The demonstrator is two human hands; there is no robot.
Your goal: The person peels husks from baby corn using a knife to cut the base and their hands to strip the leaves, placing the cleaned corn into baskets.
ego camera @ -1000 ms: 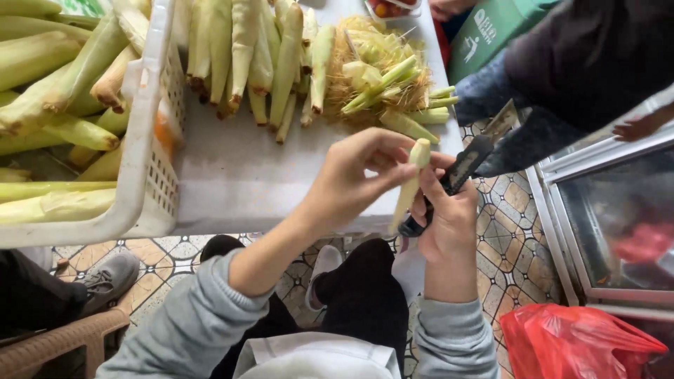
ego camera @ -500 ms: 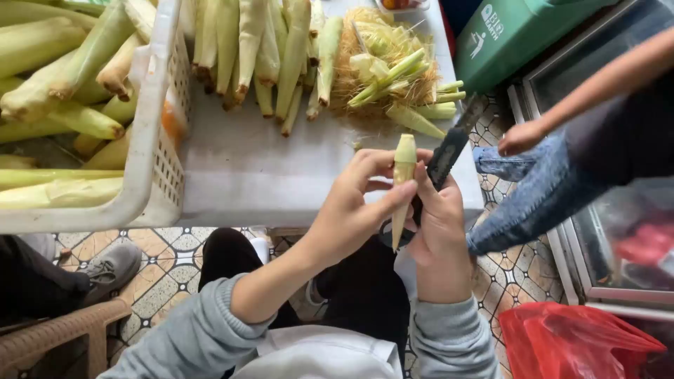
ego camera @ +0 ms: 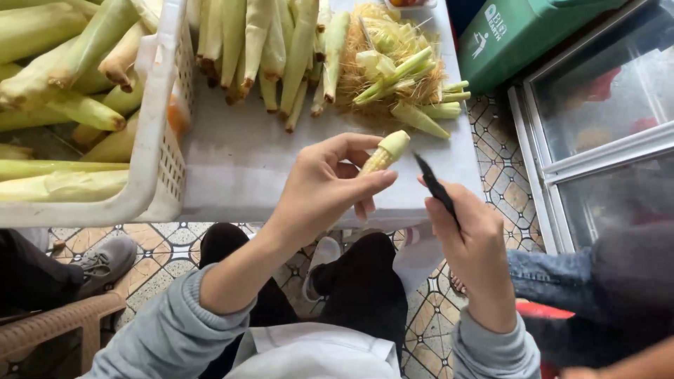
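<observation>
My left hand (ego camera: 326,186) grips a small peeled baby corn (ego camera: 385,152), its pale tip pointing up and right over the white table (ego camera: 239,168). Just right of it, my right hand (ego camera: 472,242) holds a dark-bladed knife (ego camera: 434,186); the blade tip is a little apart from the corn. A heap of husk and silk trimmings (ego camera: 397,67) lies on the table beyond my hands. A row of unpeeled baby corn (ego camera: 270,42) lies along the far side of the table.
A white plastic basket (ego camera: 158,133) full of husked corn stands at the left. A green bin (ego camera: 523,31) and a glass-fronted cabinet (ego camera: 611,133) are at the right. Another person's jeans-clad leg (ego camera: 554,277) is close to my right arm. A shoe (ego camera: 105,260) rests on the tiled floor.
The corn's long husk is gone from my left hand; only a short peeled piece remains. My right hand with the knife has pulled away to the right. The other person's arm has left the view.
</observation>
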